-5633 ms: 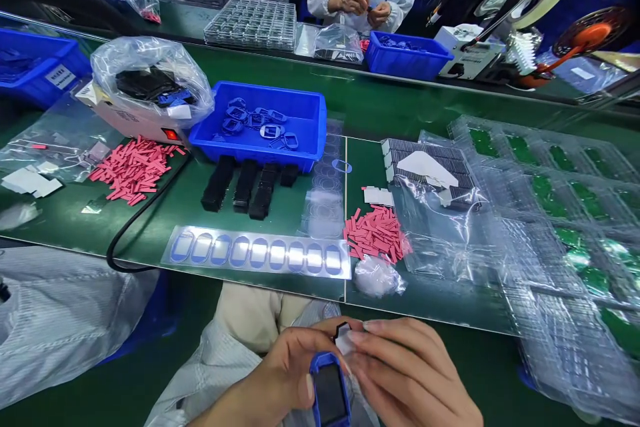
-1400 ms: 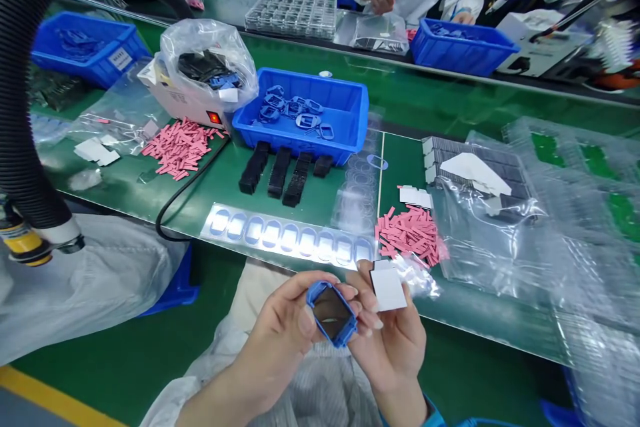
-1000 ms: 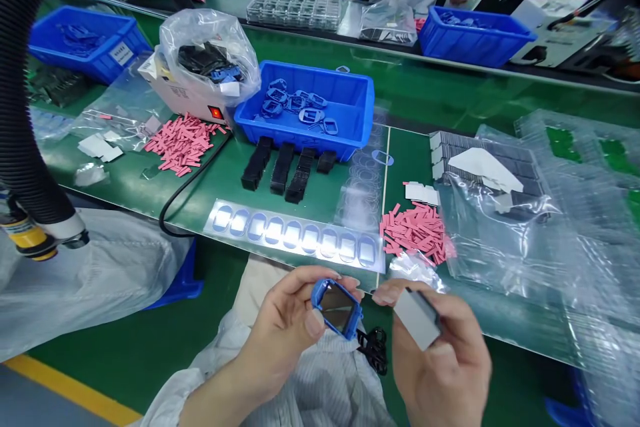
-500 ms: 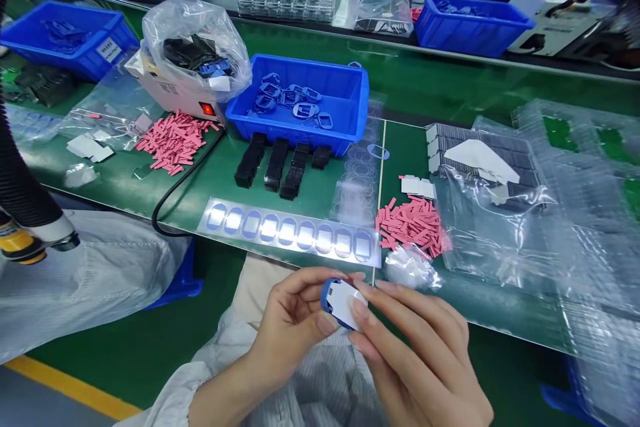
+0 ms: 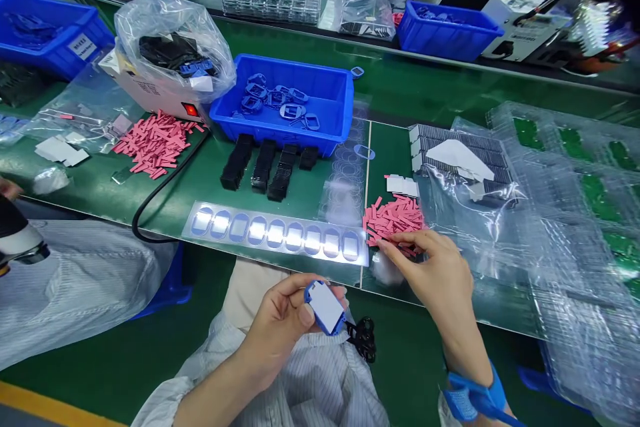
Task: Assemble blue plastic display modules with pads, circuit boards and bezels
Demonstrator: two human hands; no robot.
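The left hand (image 5: 277,333) pinched a blue plastic frame (image 5: 324,307) between thumb and fingers, a white sheet (image 5: 326,307) covering its face, just below the edge of the green surface (image 5: 395,100). The right hand (image 5: 430,273) rested its fingertips at a pile of pink strips (image 5: 395,219); whether that grip pinched a strip, I couldn't tell.

Nothing legible: the white label (image 5: 83,47) on the blue bin (image 5: 47,47) and the print on the white box (image 5: 147,95) were too small to read.
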